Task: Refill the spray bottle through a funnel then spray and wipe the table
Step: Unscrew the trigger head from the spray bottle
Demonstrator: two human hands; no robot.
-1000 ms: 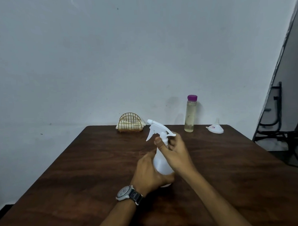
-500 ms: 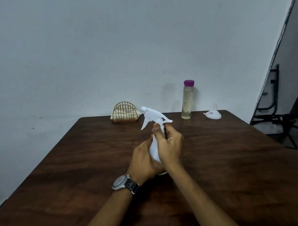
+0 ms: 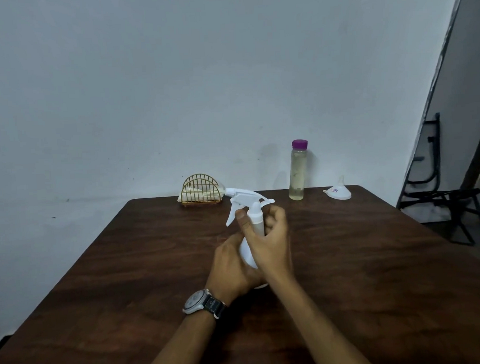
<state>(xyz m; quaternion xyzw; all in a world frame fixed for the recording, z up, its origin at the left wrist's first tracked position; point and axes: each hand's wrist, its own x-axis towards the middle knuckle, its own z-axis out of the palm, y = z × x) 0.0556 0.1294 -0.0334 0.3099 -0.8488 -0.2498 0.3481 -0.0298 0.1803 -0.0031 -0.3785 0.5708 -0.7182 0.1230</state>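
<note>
While both hands hold it near the middle of the bench, the white spray bottle stands upright, its long axis close to vertical and leaning a little to the right at the top. Its trigger head sits at the upper end with the nozzle pointing to the left of the view and slightly away from the person, and the trigger lever hangs down on that same side. The left hand wraps the lower body of the bottle. The right hand is higher, with the thumb on the near left of the neck and the fingers curled round its right side just under the head, so both hands are gripping the bottle. A wristwatch sits on the left wrist, its dial too small to read. Along the far edge of the bench, a gold wire holder with folded cloth stands behind the nozzle. To its right stands a tall clear bottle with a purple cap and pale liquid. Further right, a white funnel rests mouth down, spout up, bearing a small red and blue sticker whose writing cannot be read. A plain pale wall rises behind, and a dark folding chair stands at the right.
</note>
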